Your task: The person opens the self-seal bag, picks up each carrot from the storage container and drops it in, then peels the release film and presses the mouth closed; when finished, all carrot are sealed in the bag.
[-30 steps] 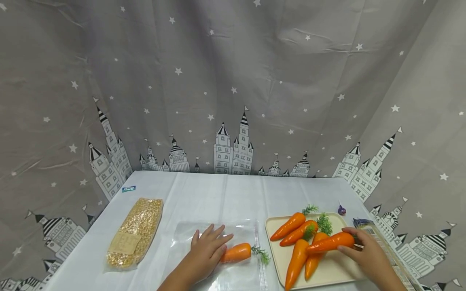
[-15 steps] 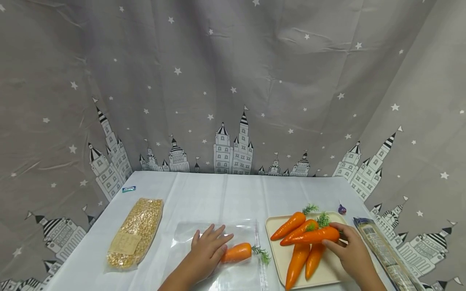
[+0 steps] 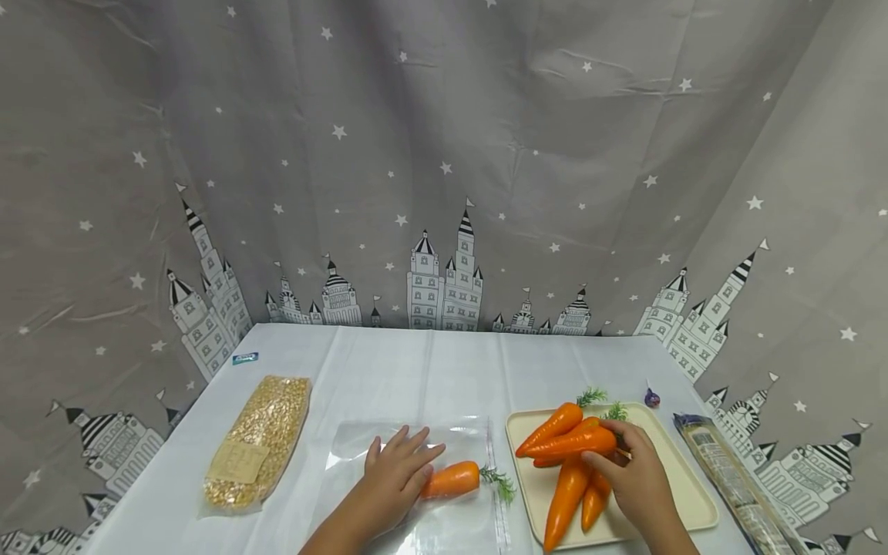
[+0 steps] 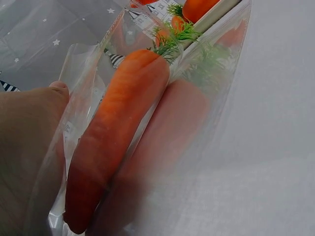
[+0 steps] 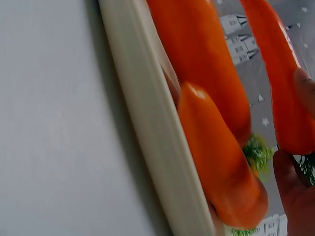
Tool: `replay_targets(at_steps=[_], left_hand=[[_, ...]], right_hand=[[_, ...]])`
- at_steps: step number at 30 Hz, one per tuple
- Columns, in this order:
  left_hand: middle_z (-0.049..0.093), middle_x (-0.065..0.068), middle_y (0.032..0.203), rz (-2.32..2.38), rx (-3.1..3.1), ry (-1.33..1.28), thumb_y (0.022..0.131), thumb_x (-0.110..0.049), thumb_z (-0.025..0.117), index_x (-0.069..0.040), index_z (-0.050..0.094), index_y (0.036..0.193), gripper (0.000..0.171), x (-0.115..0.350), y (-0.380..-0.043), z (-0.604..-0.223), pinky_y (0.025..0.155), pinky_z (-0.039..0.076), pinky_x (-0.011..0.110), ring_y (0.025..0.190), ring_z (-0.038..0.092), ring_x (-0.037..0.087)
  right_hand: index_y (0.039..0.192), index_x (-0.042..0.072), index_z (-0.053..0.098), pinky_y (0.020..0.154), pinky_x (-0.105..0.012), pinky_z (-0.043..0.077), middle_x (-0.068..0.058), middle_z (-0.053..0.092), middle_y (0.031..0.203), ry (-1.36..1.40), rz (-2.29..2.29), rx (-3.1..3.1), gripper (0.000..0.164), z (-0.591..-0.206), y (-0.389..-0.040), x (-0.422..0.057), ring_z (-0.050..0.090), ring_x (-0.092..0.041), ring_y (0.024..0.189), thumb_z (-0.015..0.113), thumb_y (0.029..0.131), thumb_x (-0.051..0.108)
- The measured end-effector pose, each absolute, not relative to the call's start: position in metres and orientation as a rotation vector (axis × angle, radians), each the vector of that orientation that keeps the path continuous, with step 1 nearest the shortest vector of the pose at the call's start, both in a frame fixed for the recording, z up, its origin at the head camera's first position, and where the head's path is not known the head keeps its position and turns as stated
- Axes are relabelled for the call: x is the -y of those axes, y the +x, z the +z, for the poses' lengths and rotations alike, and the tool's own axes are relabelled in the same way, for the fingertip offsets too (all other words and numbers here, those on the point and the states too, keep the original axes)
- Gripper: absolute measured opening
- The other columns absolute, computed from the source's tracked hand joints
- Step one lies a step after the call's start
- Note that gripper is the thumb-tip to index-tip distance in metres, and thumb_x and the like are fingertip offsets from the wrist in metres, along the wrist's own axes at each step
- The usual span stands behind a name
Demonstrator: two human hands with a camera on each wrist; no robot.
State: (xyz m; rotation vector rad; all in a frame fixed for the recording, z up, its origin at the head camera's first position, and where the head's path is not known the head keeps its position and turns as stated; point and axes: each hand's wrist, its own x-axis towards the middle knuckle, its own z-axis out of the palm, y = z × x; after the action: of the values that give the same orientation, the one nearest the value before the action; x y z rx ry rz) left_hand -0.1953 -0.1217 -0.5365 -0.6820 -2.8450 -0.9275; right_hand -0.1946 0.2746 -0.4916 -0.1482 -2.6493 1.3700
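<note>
My left hand (image 3: pixel 395 482) rests with spread fingers on a clear plastic bag (image 3: pixel 347 447). Beside its thumb lies an orange carrot (image 4: pixel 118 118), seen through the plastic in the left wrist view, its green top toward the bag's right edge. My right hand (image 3: pixel 641 478) pinches another carrot (image 3: pixel 576 442) by its thick end above a cream tray (image 3: pixel 687 505), tip pointing left. Several more carrots (image 3: pixel 567 501) with green tops lie in the tray, partly covered by the held one. In the right wrist view, thumb and fingers grip the held carrot (image 5: pixel 285 98).
A bag of yellow corn kernels (image 3: pixel 260 439) with a paper label lies on the left. A long packet (image 3: pixel 735 482) lies right of the tray, and a small purple object (image 3: pixel 651 398) behind it. A small blue-green packet (image 3: pixel 245 358) sits at the back left.
My right hand has moved left across the tray with the carrot, now over the carrots at the left side. My left hand and the carrot in the bag have stayed in place.
</note>
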Motion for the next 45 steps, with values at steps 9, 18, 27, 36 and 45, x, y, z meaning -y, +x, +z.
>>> replay_targets(at_steps=[9,18,27,36,45], left_hand=[[0.047,0.006,0.162,-0.922,2.851,-0.68,0.111,-0.04,0.047,-0.031,0.062,0.146,0.039,0.121,-0.196,-0.536,0.115,0.009,0.082,0.154,0.032,0.046],[0.047,0.007,0.162,-0.91,2.87,-0.663,0.111,-0.043,0.046,-0.033,0.062,0.146,0.04,0.121,-0.197,-0.534,0.114,0.009,0.084,0.154,0.031,0.046],[0.048,0.006,0.162,-0.889,2.871,-0.657,0.111,-0.043,0.047,-0.033,0.063,0.145,0.039,0.121,-0.197,-0.534,0.114,0.01,0.083,0.154,0.032,0.046],[0.047,0.006,0.162,-0.887,2.881,-0.658,0.111,-0.044,0.046,-0.032,0.062,0.146,0.04,0.121,-0.197,-0.533,0.115,0.009,0.083,0.154,0.031,0.046],[0.047,0.005,0.163,-0.893,2.892,-0.653,0.111,-0.044,0.046,-0.033,0.062,0.146,0.04,0.12,-0.198,-0.534,0.115,0.009,0.083,0.155,0.03,0.046]], right_hand=[[0.145,0.007,0.057,0.102,-0.035,0.056,-0.013,0.052,0.141,-0.159,1.35,2.661,0.067,-0.491,-0.199,-0.255,0.059,-0.034,0.131,0.085,0.089,0.03],[0.141,0.008,0.06,0.116,-0.055,0.043,-0.015,0.054,0.142,-0.129,1.225,2.678,0.07,-0.494,-0.202,-0.238,0.054,-0.035,0.132,0.088,0.084,0.038],[0.139,0.009,0.063,0.113,-0.056,0.045,-0.017,0.055,0.145,-0.087,1.121,2.705,0.066,-0.493,-0.208,-0.225,0.054,-0.037,0.133,0.089,0.085,0.036],[0.136,0.011,0.066,0.109,-0.055,0.047,-0.014,0.059,0.141,-0.057,1.049,2.705,0.061,-0.498,-0.212,-0.211,0.057,-0.034,0.128,0.089,0.084,0.035],[0.139,0.012,0.065,0.111,-0.054,0.047,-0.013,0.059,0.14,-0.042,1.059,2.738,0.065,-0.498,-0.212,-0.193,0.057,-0.032,0.127,0.09,0.084,0.035]])
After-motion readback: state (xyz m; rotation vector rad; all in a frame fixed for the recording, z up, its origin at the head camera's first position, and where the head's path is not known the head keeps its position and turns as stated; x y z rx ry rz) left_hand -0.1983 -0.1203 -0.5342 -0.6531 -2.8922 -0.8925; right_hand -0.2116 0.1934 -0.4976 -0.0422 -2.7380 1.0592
